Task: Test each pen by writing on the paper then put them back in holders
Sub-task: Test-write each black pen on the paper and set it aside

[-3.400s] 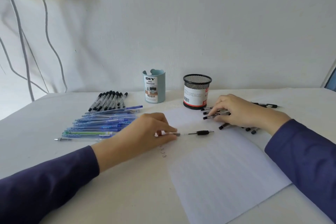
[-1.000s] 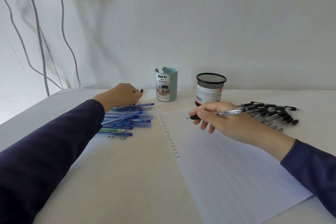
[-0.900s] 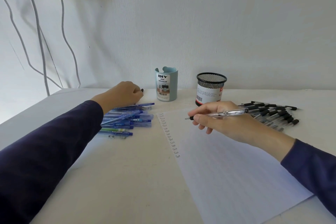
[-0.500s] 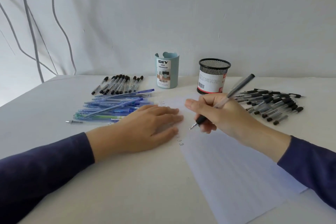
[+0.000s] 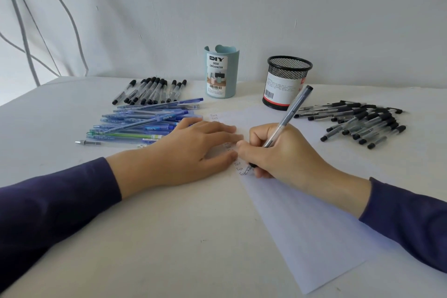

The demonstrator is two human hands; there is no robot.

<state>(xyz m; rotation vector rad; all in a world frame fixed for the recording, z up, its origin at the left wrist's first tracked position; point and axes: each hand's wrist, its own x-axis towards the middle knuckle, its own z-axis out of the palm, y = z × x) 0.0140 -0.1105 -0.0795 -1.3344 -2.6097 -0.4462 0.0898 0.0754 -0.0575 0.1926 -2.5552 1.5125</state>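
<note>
Both arms: long dark navy-purple sleeves (image 5: 55, 203), plain fabric, to wrists; hands bare.

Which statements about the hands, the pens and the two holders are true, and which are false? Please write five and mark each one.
1. The right hand holds a pen with its tip on the paper. True.
2. The left hand grips a blue pen. False: the left hand lies flat at the paper's left edge, fingers straight, holding nothing.
3. The black mesh holder stands to the right of the blue holder. True.
4. The blue pens stand inside the blue holder. False: the blue pens lie on the table, left of the paper.
5. The black-capped pens lie in a heap right of the paper. True.
</note>
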